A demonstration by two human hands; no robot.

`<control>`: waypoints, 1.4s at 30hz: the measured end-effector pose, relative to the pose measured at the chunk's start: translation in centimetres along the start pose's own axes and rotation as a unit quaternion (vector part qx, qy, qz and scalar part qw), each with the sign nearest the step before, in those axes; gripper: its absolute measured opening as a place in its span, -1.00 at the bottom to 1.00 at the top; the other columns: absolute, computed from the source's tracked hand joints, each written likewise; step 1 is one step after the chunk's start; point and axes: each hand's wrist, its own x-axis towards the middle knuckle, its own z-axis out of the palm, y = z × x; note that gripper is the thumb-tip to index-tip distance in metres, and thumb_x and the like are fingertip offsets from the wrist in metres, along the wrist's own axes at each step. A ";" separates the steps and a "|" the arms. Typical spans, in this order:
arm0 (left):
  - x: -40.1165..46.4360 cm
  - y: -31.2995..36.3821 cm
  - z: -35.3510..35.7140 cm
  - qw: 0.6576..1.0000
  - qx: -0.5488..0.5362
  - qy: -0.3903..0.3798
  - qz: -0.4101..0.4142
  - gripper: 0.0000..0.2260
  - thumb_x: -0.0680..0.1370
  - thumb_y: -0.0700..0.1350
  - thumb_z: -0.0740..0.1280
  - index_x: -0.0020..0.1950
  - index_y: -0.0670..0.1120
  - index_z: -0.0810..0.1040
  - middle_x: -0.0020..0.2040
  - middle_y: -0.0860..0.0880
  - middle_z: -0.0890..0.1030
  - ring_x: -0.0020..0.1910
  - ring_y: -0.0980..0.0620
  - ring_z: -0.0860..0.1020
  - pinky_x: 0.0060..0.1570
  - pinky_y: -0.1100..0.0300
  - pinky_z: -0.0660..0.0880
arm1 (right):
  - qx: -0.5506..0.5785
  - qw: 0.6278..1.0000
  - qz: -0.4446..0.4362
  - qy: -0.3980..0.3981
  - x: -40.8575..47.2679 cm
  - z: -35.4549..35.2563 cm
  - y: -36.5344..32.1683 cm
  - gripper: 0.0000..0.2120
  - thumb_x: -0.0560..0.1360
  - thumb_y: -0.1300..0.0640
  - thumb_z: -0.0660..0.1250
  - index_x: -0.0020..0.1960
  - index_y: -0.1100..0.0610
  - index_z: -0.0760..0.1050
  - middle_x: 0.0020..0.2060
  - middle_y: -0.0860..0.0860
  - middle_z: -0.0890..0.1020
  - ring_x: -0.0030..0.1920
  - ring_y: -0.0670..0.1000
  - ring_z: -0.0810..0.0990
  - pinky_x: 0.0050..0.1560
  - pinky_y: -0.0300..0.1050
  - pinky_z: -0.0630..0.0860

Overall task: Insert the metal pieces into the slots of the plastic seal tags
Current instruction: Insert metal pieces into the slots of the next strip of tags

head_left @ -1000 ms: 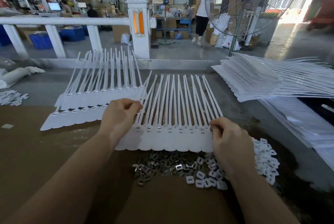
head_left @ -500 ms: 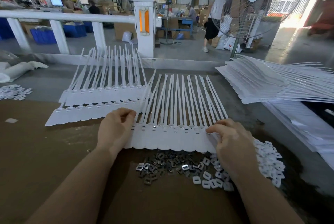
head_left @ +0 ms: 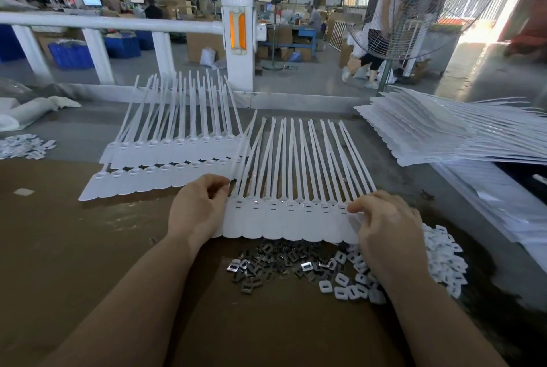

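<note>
A joined strip of white plastic seal tags (head_left: 291,220) lies flat on the brown bench (head_left: 74,248), flag ends toward the person and long tails fanned away. The left hand (head_left: 197,210) grips the strip's left end, its fingers (head_left: 217,186) curled over the edge. The right hand (head_left: 384,229) holds the right end, thumb and fingers pinching the last tags; whether a metal piece sits between them is hard to tell. Each tag's slot along the strip seems to show a dark insert. Just in front of the strip lies a loose heap of metal pieces (head_left: 272,263), and beside it, partly under the right wrist, a pile of small white plastic caps (head_left: 441,257). Two more tag strips (head_left: 165,165) lie overlapped to the left, and a tall stack of tag strips (head_left: 444,135) sits at the right.
</note>
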 end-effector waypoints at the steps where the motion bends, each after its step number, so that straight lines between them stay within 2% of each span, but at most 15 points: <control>1: 0.0 0.0 0.0 1.000 0.001 -0.001 0.000 -0.82 0.57 -0.06 0.29 0.15 0.01 0.58 -0.07 0.10 0.56 -0.11 0.15 0.46 -0.12 0.29 0.33 | 0.006 1.000 -0.003 0.010 0.0 0.0 0.0 -0.85 0.40 0.36 0.31 -0.13 0.19 0.62 -0.16 0.05 0.63 -0.05 0.11 0.55 0.05 0.07 0.36; 4: 0.0 -0.1 -0.1 1.000 0.005 -0.001 0.002 -0.82 0.57 -0.05 0.29 0.15 0.02 0.58 -0.08 0.11 0.54 -0.09 0.14 0.46 -0.07 0.26 0.34 | 0.013 1.000 -0.012 0.025 -0.1 0.0 0.0 -0.85 0.39 0.39 0.30 -0.16 0.22 0.61 -0.20 0.08 0.63 -0.10 0.14 0.56 0.02 0.10 0.40; 11: -0.1 0.0 -0.2 1.000 0.005 -0.007 0.004 -0.82 0.55 -0.03 0.31 0.15 0.03 0.57 -0.10 0.12 0.55 -0.13 0.15 0.48 -0.09 0.26 0.35 | 0.015 1.000 -0.009 0.025 0.0 0.2 0.0 -0.85 0.40 0.39 0.31 -0.16 0.21 0.61 -0.20 0.07 0.63 -0.10 0.12 0.55 0.03 0.06 0.36; 14: -0.1 0.0 -0.2 1.000 0.005 -0.008 0.005 -0.83 0.55 -0.01 0.31 0.12 0.04 0.57 -0.13 0.13 0.56 -0.20 0.22 0.46 -0.21 0.26 0.36 | 0.014 1.000 -0.006 0.022 -0.1 0.2 0.1 -0.86 0.41 0.36 0.30 -0.15 0.20 0.61 -0.19 0.06 0.63 -0.09 0.11 0.55 0.04 0.05 0.36; 16: -0.1 0.0 -0.2 1.000 0.002 -0.007 0.007 -0.84 0.55 -0.01 0.32 0.11 0.04 0.57 -0.16 0.15 0.54 -0.22 0.24 0.46 -0.28 0.34 0.34 | 0.013 1.000 -0.007 0.023 -0.1 0.2 0.1 -0.86 0.41 0.36 0.30 -0.15 0.21 0.61 -0.19 0.06 0.63 -0.09 0.11 0.55 0.04 0.05 0.36; 18: -0.1 -0.1 -0.2 1.000 0.001 -0.007 0.008 -0.84 0.55 -0.01 0.32 0.10 0.03 0.57 -0.18 0.17 0.53 -0.22 0.25 0.46 -0.29 0.39 0.32 | 0.011 1.000 -0.007 0.022 -0.1 0.2 0.1 -0.86 0.41 0.36 0.31 -0.15 0.21 0.61 -0.19 0.06 0.64 -0.09 0.11 0.55 0.04 0.05 0.36; 32: 0.2 -0.3 0.0 1.000 0.004 -0.006 0.003 -0.85 0.54 0.01 0.33 0.09 0.07 0.57 -0.20 0.22 0.51 -0.22 0.26 0.45 -0.33 0.37 0.29 | 0.020 0.999 -0.015 0.027 -0.1 0.1 -0.1 -0.86 0.42 0.37 0.30 -0.16 0.21 0.61 -0.21 0.06 0.64 -0.12 0.09 0.56 0.03 0.05 0.40; 35: 0.2 -0.3 0.0 1.000 0.006 -0.005 0.005 -0.85 0.54 0.01 0.33 0.08 0.07 0.57 -0.20 0.23 0.49 -0.23 0.27 0.44 -0.33 0.39 0.28 | 0.048 0.998 -0.012 0.037 -0.1 0.0 -0.3 -0.84 0.43 0.38 0.28 -0.14 0.20 0.61 -0.19 0.04 0.63 -0.09 0.07 0.55 0.06 0.06 0.42; 38: 0.2 -0.4 0.0 1.000 0.008 -0.004 0.006 -0.86 0.53 0.01 0.34 0.08 0.07 0.58 -0.21 0.24 0.49 -0.24 0.28 0.44 -0.34 0.39 0.27 | 0.129 0.990 0.012 0.056 0.0 -0.1 -0.4 -0.79 0.48 0.38 0.23 -0.06 0.18 0.60 -0.15 -0.01 0.63 -0.06 0.01 0.55 0.04 0.01 0.49; 42: 0.2 -0.4 0.0 1.000 0.010 -0.005 0.007 -0.86 0.53 0.02 0.33 0.07 0.08 0.57 -0.21 0.23 0.50 -0.24 0.28 0.44 -0.35 0.38 0.27 | 0.175 0.982 0.045 0.049 0.1 -0.3 -0.5 -0.80 0.56 0.27 0.20 0.05 0.10 0.57 -0.13 -0.03 0.63 -0.06 -0.03 0.57 0.01 -0.05 0.51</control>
